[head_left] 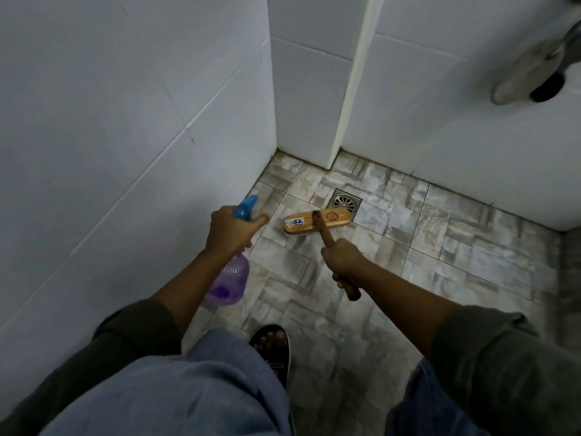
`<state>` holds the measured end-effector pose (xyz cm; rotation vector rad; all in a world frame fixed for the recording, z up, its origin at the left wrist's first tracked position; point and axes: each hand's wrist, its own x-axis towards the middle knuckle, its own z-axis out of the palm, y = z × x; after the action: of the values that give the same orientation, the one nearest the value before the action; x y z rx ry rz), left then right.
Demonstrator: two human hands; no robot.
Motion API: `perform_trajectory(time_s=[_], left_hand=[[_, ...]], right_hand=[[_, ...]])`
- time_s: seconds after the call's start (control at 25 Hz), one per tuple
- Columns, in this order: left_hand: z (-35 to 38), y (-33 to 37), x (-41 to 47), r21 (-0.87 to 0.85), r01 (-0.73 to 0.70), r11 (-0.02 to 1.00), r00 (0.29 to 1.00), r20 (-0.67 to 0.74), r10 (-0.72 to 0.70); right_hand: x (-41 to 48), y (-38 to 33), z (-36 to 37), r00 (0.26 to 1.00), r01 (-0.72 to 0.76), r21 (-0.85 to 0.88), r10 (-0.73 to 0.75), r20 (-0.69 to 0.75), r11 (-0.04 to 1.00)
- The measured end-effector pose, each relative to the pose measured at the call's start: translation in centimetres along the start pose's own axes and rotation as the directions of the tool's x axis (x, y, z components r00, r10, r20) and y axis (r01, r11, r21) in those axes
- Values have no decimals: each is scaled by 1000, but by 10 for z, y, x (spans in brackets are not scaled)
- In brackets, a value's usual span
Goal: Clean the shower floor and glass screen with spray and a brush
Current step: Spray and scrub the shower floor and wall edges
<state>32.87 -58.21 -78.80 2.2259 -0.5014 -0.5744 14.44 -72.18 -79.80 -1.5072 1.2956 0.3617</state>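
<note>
My left hand (229,229) grips a spray bottle (231,278) by its neck; the bottle has a purple translucent body and a blue trigger head pointing toward the left wall. My right hand (342,259) is closed around the wooden handle of a scrubbing brush (314,222). The brush's wooden head rests bristles-down on the stone-patterned shower floor (440,247), right beside the square metal drain (345,201). The glass screen cannot be made out in this view.
White tiled walls (125,121) close in on the left and back, with a white vertical post (352,89) at the back corner. A blurred metal fixture (534,73) hangs at the upper right. My foot in a black sandal (273,350) stands on the floor below.
</note>
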Motion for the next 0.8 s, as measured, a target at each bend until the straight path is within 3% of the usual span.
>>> perform_trajectory(time_s=[0.16,0.36,0.52,0.8], left_hand=[[-1,2,-8,25,-54,998,996,-75,55],[-3,-4,-9,-34,-22,999,999,-37,21],[-3,-5,-5,53,-97,994,988,-116,103],[2,-7,12,-20,-95,995,986,-139,91]], right_hand=[[-5,8,10,1000,5,2,-5,9,1000],[-8,15,22,999,45,0,-45,23,999],[4,22,29,998,54,-20,-54,15,998],[17,29,34,995,39,19,-40,88,999]])
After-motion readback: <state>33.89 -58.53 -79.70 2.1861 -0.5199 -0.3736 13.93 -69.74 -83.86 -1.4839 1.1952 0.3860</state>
